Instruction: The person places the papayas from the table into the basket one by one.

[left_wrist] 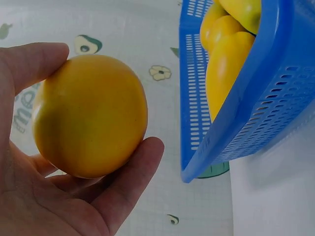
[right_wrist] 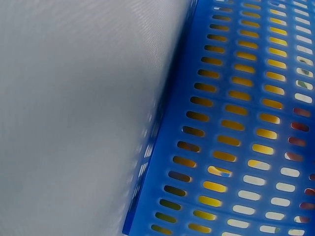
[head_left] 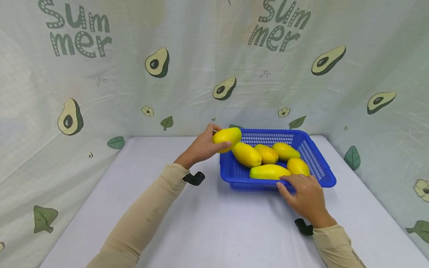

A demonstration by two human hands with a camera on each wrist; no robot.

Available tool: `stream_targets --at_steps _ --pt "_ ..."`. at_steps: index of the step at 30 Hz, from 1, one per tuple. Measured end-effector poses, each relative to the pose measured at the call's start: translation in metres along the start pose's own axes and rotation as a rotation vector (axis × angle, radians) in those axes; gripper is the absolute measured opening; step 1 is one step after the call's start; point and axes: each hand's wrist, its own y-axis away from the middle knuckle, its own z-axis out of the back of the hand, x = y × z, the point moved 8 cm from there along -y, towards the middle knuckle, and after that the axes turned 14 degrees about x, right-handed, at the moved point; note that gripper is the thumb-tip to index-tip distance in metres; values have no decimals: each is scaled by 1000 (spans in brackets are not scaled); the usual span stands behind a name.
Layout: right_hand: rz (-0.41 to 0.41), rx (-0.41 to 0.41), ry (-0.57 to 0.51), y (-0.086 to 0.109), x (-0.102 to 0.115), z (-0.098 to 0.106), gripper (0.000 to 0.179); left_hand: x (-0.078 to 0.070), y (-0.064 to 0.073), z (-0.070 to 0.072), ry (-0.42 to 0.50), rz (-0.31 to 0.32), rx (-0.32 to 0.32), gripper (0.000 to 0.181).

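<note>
My left hand holds a yellow papaya with a greenish tip, raised at the left rim of a blue basket. In the left wrist view, thumb and fingers lie round the rounded end of this papaya, apart from the basket's side. Several more yellow papayas lie inside the basket. At its front right rim, my right hand grips the edge, the thumb outside and fingers reaching over. The right wrist view shows the slotted basket wall, with yellow fruit and parts of fingers visible through the slots.
The basket stands on a white-covered table, towards its back right. A pale curtain printed with avocados and leaves rises behind and at both sides. Black wrist mounts stick out beside the sleeves.
</note>
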Motion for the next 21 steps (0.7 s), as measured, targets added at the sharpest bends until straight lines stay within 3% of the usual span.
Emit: stream_targets --at_steps 21 --pt "4 -3 -3 1 4 2 37 -13 -3 -23 -62 17 52 61"
